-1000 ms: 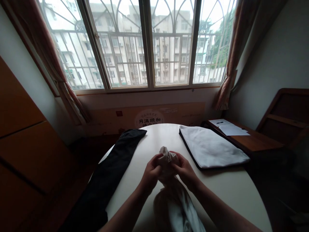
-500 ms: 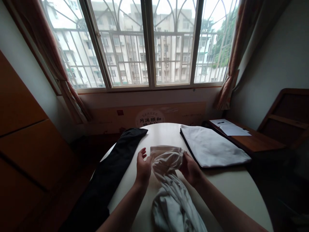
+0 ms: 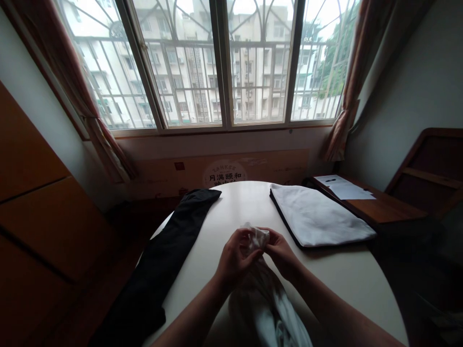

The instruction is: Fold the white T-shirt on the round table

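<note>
A pale grey-white garment [image 3: 265,294] hangs in loose folds from my hands down towards the near edge of the table, its lower part out of frame. One end of it is bunched up small between my fingers. My left hand [image 3: 235,259] is closed round the left side of this gathered end. On the other side my right hand [image 3: 284,254] pinches it, thumb and fingers close to the left ones. Which part of the garment is gathered cannot be made out. A long black folded garment [image 3: 181,236] lies to the left of my hands.
To the right, a folded white cloth [image 3: 318,217] lies over something black on the round white table [image 3: 238,202]. Beyond it, papers [image 3: 343,188] and a pen rest on a wooden surface [image 3: 394,208]. A barred window [image 3: 224,72] and a printed panel [image 3: 162,176] stand behind.
The garment's end was spread between my parted hands and is now bunched up. My left hand has moved right and closed on it, near my right hand.
</note>
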`<state>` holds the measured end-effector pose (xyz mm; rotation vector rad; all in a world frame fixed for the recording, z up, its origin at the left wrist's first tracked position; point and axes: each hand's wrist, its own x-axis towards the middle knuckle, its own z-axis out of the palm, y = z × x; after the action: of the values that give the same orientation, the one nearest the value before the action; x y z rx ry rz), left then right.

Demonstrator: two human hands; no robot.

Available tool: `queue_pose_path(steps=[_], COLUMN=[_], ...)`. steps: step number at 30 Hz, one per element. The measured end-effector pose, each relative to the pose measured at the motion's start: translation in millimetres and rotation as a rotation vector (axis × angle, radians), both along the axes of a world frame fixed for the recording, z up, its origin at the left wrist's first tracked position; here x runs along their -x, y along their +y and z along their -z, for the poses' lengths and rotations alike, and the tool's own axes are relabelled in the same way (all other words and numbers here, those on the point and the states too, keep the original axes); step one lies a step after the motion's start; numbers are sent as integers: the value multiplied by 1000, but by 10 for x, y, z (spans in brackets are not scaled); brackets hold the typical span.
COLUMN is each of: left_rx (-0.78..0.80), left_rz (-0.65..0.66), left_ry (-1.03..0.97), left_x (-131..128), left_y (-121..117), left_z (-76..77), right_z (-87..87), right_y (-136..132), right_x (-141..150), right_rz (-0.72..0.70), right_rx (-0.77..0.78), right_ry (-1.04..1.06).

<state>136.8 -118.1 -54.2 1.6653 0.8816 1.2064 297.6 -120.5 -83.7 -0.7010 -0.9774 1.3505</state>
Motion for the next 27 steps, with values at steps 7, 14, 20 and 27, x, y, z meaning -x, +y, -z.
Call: queue_pose_path(steps=[7,14,20,27], left_rx=[28,401,347,180], left_rz=[35,-216,-526,-686], left_ry=[20,-474,-598,-766], left_x=[-61,79,375,692], left_y=[4,299,640,889], left_z=[65,65,18,16], right_z=[-16,47,181,-11], right_y=[-16,134,365,425], right_x=[14,-154,-440,-863], right_rz=[98,267,489,592], right_rx=[-4,184,165,294], right_ry=[-51,248,330,425])
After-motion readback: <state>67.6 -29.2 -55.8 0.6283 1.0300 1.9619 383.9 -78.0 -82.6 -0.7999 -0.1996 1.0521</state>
